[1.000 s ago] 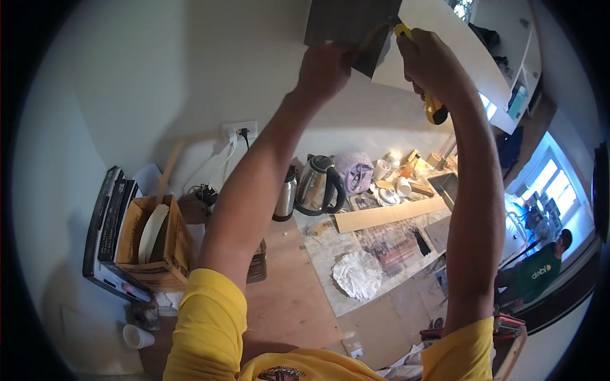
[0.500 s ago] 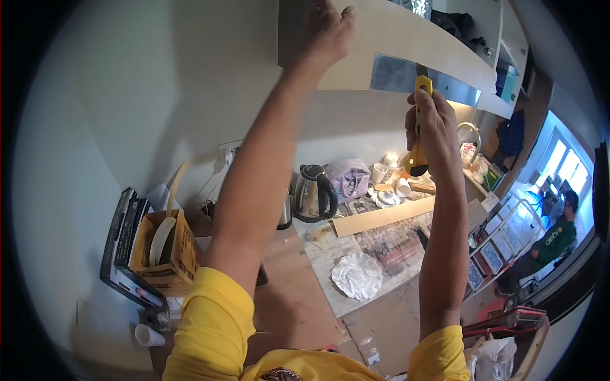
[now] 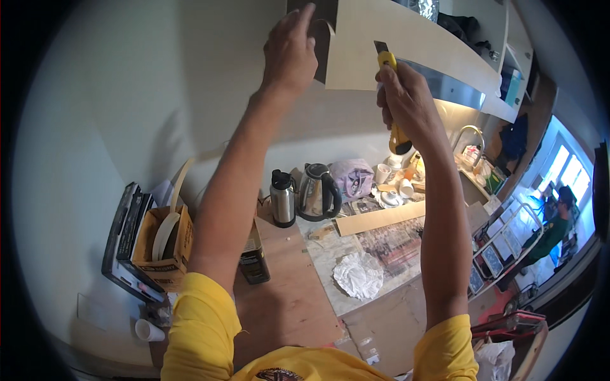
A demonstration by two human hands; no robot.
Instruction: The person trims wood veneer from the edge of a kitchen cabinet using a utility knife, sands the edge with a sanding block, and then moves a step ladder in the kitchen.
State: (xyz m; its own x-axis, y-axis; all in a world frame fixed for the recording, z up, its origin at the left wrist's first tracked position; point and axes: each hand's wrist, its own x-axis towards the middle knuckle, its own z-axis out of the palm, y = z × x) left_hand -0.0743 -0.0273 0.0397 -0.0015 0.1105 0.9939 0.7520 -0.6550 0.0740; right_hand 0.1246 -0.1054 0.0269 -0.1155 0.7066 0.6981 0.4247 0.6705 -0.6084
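My left hand (image 3: pixel 289 57) is raised beside the dark left side (image 3: pixel 325 51) of a pale wall cabinet (image 3: pixel 362 38). Its index finger points up and the thumb stands apart; I see nothing held in it. A thin pale curved strip (image 3: pixel 326 24) arches between this hand and the cabinet's edge; whether they touch is unclear. Wrapped around a yellow utility knife (image 3: pixel 399 136), my right hand (image 3: pixel 406 95) is just in front of the cabinet's lower part. The knife's dark blade (image 3: pixel 380 46) points up and to the left, over the pale panel.
Below, the counter holds a steel thermos (image 3: pixel 283 200), an electric kettle (image 3: pixel 316 193), a lilac bag (image 3: pixel 351 178), a wooden strip (image 3: pixel 381 218) and crumpled white paper (image 3: pixel 359 276). A dark can (image 3: pixel 255 260) and cardboard box (image 3: pixel 162 244) stand left. Another person (image 3: pixel 551 222) and a stepladder (image 3: pixel 508 244) are right.
My left hand has moved left from the panel's front to beside the cabinet's dark side. My right hand, with the utility knife, has shifted left and slightly up.
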